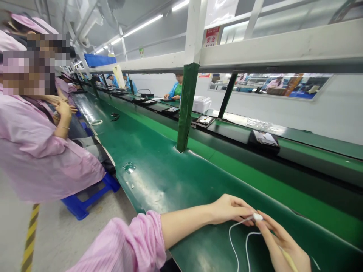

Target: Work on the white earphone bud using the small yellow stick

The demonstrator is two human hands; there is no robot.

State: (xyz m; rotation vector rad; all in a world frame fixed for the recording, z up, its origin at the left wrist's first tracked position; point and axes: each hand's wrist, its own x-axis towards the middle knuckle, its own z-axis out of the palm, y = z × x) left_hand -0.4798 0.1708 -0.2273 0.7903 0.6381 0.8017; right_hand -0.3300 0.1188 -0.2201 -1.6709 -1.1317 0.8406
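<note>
Both hands, left hand (231,209) and right hand (279,240), pinch a small white plug (257,217) near the bench (159,177) front edge; its limp, light cable (235,245) looks best gripped at the stiff plug.

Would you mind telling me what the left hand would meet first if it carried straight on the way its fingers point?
The left hand points rightward; almost at once it meets the small white piece and the right hand fingertips pinching it, though depth is uncertain.

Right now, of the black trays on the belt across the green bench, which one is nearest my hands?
The black tray farthest right on the dark belt, carrying a pale flat part. The others sit farther left, receding toward the far workers. Your hands hold a white cable.
</note>
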